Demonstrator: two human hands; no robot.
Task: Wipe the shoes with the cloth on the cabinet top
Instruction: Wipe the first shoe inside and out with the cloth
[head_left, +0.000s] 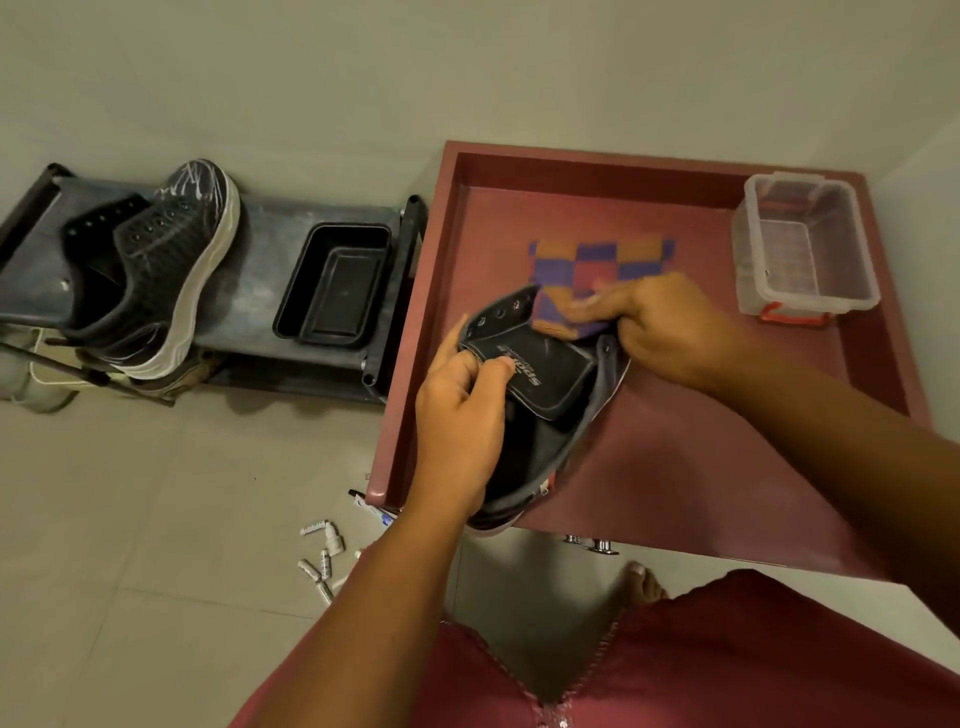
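A black shoe (540, 415) lies on the maroon cabinet top (675, 467), near its front left corner, its tongue pulled back towards me. My left hand (462, 410) grips the tongue. My right hand (660, 327) presses a checked orange, purple and red cloth (597, 270) against the shoe's opening. A second black shoe (161, 265) with a white sole stands tilted on the grey shoe rack (260, 244) at the left.
A clear plastic box (802, 249) with red clips stands at the cabinet's back right. A black tray (335, 283) sits on the rack. Small white plastic pieces (322, 556) lie on the tiled floor by the cabinet's corner. My foot (641, 582) is below the cabinet's front edge.
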